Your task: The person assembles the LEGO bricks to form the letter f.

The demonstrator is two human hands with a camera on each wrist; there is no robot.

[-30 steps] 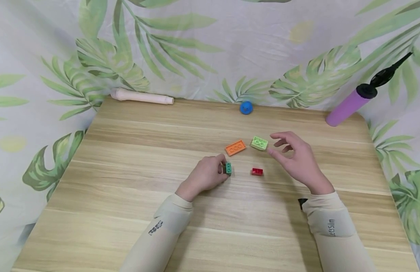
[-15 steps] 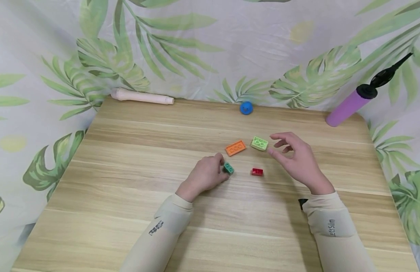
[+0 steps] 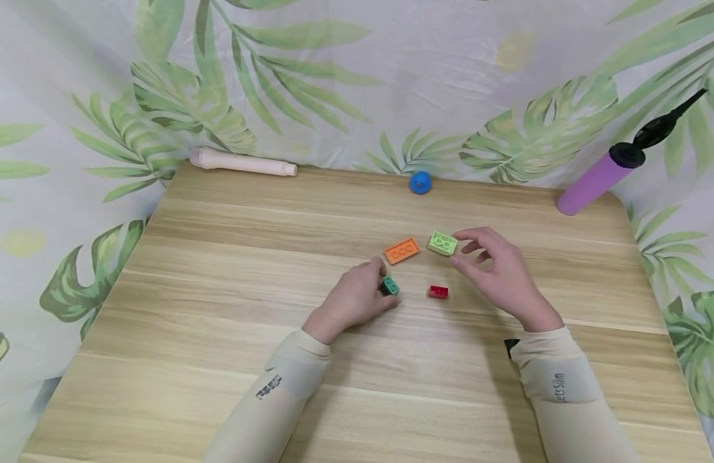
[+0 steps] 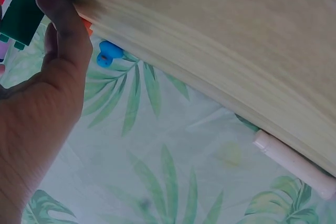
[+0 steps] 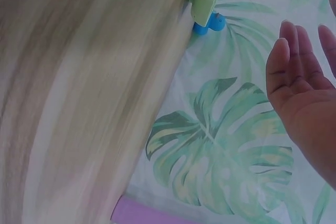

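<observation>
A dark green toy brick lies at an angle on the table beside my left hand. In the left wrist view, the index fingertip is close by the green brick, while the thumb sits apart from it. My right hand has its thumb and index finger spread by the right end of a lime green brick, with no grip on it. Hollow side up, an orange brick lies left of the lime one. Between the hands is a small red brick.
Along the table's back edge are a pale pink microphone-shaped stick and a small blue duck-like toy. A purple pump with a black nozzle stands at the back right. Leaf-printed cloth hangs behind the wooden table.
The green brick has turned from straight to slanted, and my left thumb has spread away from it. My right hand has shifted slightly left, closer round the lime brick's end.
</observation>
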